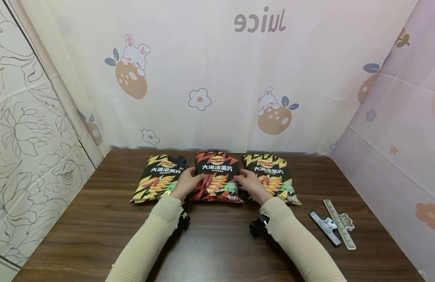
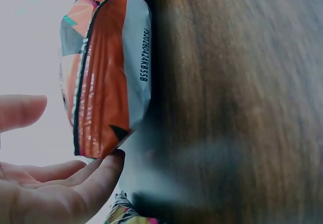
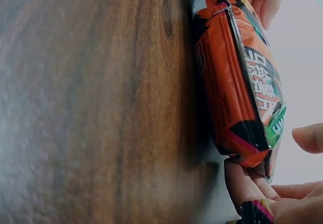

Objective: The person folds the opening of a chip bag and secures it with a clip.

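A red and black chip bag [image 1: 218,176] lies flat in the middle of a row of three, between my two hands. My left hand [image 1: 184,184] touches its left edge, and my right hand [image 1: 253,185] is at its right edge. In the left wrist view the fingers [image 2: 103,178] lie against the bag's corner, with the thumb held apart. The right wrist view likewise has fingers [image 3: 242,183] at the opposite corner and the thumb away from the bag. Yellow and black chip bags lie on the left [image 1: 159,178] and right [image 1: 274,178]; a black clip [image 1: 178,161] sits at the left one's top corner.
To the right on the brown wooden table [image 1: 217,243] lie a silver-and-black clip [image 1: 325,228] and a long pale clip [image 1: 341,225], side by side. A printed curtain [image 1: 217,58] hangs behind the table's back edge.
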`<state>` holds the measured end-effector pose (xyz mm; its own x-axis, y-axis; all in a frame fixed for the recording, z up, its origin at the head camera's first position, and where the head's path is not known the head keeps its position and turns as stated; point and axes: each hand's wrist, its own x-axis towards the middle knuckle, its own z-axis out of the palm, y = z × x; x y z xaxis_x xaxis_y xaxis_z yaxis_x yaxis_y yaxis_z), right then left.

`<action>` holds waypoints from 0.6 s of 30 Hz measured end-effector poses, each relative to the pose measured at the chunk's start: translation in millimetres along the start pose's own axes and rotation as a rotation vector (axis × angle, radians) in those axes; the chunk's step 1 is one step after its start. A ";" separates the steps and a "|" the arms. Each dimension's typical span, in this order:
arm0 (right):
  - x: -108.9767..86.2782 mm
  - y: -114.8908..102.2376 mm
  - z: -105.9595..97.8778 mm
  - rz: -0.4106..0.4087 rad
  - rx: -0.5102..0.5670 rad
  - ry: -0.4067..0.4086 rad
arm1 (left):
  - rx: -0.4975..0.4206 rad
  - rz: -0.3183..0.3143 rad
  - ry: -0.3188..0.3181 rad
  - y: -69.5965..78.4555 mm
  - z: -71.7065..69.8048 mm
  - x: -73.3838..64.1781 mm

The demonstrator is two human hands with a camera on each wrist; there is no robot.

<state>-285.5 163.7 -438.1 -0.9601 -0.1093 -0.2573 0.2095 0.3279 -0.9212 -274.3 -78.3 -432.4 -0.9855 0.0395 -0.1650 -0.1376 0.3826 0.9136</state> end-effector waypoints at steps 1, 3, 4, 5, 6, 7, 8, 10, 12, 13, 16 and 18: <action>-0.1 -0.2 -0.2 -0.001 0.000 0.000 | 0.001 -0.001 0.000 0.3 -0.4 -0.4; -0.4 -0.3 -0.7 -0.004 -0.003 -0.001 | 0.003 -0.001 0.001 0.8 -0.9 -0.9; -0.5 -0.2 -0.9 -0.007 -0.004 -0.002 | 0.002 -0.001 0.003 0.9 -1.2 -1.2; -0.6 -0.1 -1.2 -0.010 -0.005 -0.001 | 0.002 0.003 0.005 1.0 -1.3 -1.3; -0.5 0.1 -1.4 -0.014 -0.009 0.001 | 0.001 0.005 0.006 1.0 -1.5 -1.5; -0.6 0.3 -1.6 -0.016 -0.010 0.002 | 0.001 0.006 0.008 0.9 -1.7 -1.6; -0.8 0.5 -1.7 -0.020 -0.015 0.004 | 0.001 0.009 0.010 0.7 -1.8 -1.6; -1.2 0.6 -1.6 -0.027 -0.024 0.007 | 0.003 0.013 0.017 0.3 -2.2 -1.5; -1.9 0.6 -1.4 -0.030 -0.034 0.012 | 0.002 0.016 0.020 0.4 -2.5 -1.7; -2.4 0.4 -1.2 -0.031 -0.040 0.015 | 0.000 0.017 0.023 0.4 -2.7 -1.8; -3.4 0.8 -0.6 -0.039 -0.062 0.025 | -0.007 0.014 0.027 1.2 -3.2 -2.4; -3.5 0.8 -0.1 -0.040 -0.060 0.033 | -0.008 0.013 0.028 1.6 -3.5 -3.0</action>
<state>-282.0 164.5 -437.9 -0.9733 -0.0929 -0.2100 0.1603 0.3801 -0.9110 -271.9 -81.1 -429.2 -0.9896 0.0184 -0.1424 -0.1252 0.3748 0.9186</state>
